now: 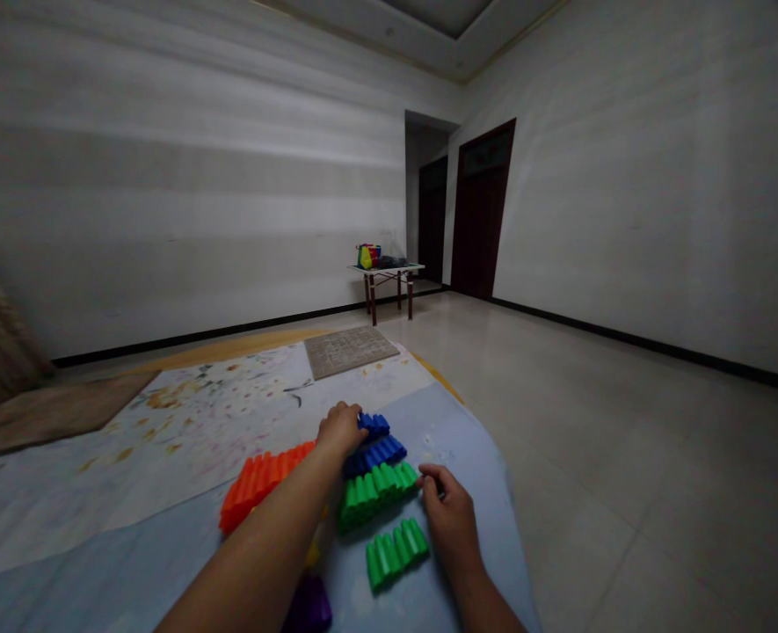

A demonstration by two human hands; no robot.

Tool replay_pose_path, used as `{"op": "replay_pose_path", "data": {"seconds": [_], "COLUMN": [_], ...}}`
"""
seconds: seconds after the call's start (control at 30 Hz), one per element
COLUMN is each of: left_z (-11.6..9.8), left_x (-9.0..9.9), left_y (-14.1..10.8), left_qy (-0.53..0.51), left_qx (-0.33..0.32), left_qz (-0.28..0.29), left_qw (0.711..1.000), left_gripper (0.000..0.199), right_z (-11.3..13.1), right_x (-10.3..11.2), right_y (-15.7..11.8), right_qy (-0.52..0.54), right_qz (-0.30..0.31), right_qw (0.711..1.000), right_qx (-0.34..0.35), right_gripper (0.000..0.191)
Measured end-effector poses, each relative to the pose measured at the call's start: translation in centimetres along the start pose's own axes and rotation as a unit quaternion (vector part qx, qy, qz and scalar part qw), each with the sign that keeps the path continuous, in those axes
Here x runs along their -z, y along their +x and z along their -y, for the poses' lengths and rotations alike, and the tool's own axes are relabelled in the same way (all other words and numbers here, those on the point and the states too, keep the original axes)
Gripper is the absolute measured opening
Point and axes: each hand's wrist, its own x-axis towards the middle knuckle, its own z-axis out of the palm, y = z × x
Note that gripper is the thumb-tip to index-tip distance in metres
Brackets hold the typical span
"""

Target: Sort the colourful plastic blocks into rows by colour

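Blue ridged plastic pieces, set out in two rows near the middle of a cloth-covered bench, are reached by a left hand at their left end. The fingertips are hidden behind the hand, so whether anything is held in the left grip cannot be told. Just on the near side of the blue rows, a cluster of green ridged pieces is lined up, its right end met or nearly met by the fingers of the right hand. That grip is kept narrow, thumb and forefinger bent close together; whether an edge is pinched cannot be made out. Nearer the camera, a separate green row is laid just beside the right hand.

Orange ridged pieces are grouped to the left, partly covered by the left forearm, and a purple piece is seen low in the frame, next to a sliver of yellow. Beyond them, a floral cover is topped by a woven grey-brown mat. Across the tiled floor, brightly coloured articles are carried by a small table near dark red doors.
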Motion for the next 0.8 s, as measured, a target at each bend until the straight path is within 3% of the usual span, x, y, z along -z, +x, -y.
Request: {"op": "replay_pose_path", "data": {"seconds": [0.2, 0.37, 0.47, 0.53, 0.6, 0.7, 0.8], "left_z": [0.2, 0.8, 2.1, 3.6, 5.7, 9.9, 14.6], "left_x": [0.3, 3.2, 5.6, 6.8, 7.4, 6.8, 4.4], "left_y": [0.0, -1.9, -5.2, -8.3, -11.6, -16.5, -21.2], "left_qy": [-0.024, -0.076, -0.121, -0.206, -0.233, -0.253, -0.293], "left_qx": [0.006, -0.023, -0.046, -0.066, -0.053, 0.026, 0.145], "left_qz": [-0.011, -0.085, -0.147, -0.222, -0.253, -0.261, -0.248], "left_qw": [1.000, 0.993, 0.981, 0.951, 0.937, 0.931, 0.912], "left_gripper": [0.051, 0.048, 0.043, 0.042, 0.039, 0.040, 0.045], "right_z": [0.0, 0.2, 0.0, -0.1, -0.1, 0.0, 0.0], "right_x": [0.1, 0.1, 0.1, 0.1, 0.2, 0.2, 0.3], "right_y": [0.0, 0.1, 0.1, 0.1, 0.0, 0.0, -0.1], "right_qy": [0.002, -0.006, -0.005, -0.004, -0.008, -0.015, -0.019], "right_qz": [-0.001, -0.008, -0.008, -0.007, -0.009, -0.013, -0.020], "right_qw": [1.000, 1.000, 1.000, 1.000, 1.000, 1.000, 0.999], "right_qx": [0.001, -0.003, -0.001, 0.004, 0.008, 0.016, 0.032], "right_gripper": [0.028, 0.028, 0.029, 0.030, 0.030, 0.031, 0.031]}}
